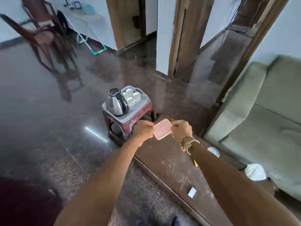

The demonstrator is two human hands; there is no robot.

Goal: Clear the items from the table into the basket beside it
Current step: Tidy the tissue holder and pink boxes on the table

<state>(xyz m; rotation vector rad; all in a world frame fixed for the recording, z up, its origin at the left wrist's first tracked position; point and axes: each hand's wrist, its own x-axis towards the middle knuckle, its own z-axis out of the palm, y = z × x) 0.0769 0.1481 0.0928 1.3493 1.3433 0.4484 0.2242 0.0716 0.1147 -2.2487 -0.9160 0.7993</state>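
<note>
A flat pink box (162,129) with a small red and blue label hangs over the far end of the dark wooden table (166,162). My left hand (143,130) pinches its left edge and my right hand (181,129) grips its right edge. Just beyond, a pale plastic basket (142,107) sits on a reddish stool (130,123). Inside the basket stand a steel kettle (116,103) and several white cups (132,96).
On the table lie a round clear lid (213,151), a white bundle (254,172), a small white card (192,192) and a yellow scrap (196,163). A green sofa (263,115) runs along the right. Wooden chairs (47,39) stand far left on the polished floor.
</note>
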